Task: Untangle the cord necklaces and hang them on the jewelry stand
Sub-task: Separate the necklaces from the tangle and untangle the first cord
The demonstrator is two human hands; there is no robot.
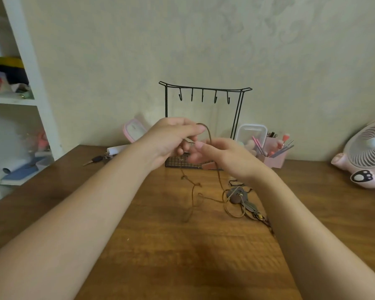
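Hands: two, both yours, raised close together just in front of the stand.
Left hand: your thumb and forefinger pinch the brown cord at the top of its loop.
Right hand: it sits just below and to the right of the left one. The fingers are curled round the same cord where it drops from the loop. The fingertips are blurred, so you cannot read the exact grip.
Cord: one brown loop arcs between your hands in front of the stand. Its strands hang down to the table and end in a loose tangle in front of the stand's base.
Pendants: two can be counted, in front of the stand and to its right, beside your right wrist. One is a round dark pendant, the other a feather-shaped pendant.
Black cord: one short piece shows just behind the round pendant.
Necklace count: you cannot tell from the tangle.
Stand: one, black wire, upright at the back of the table by the wall.
Hooks: five, in a row under the stand's top bar.
Right of the stand: one clear box, one pink pen holder and, further off, one pink fan.
Left of the stand: one pink case, one white tube, one key.
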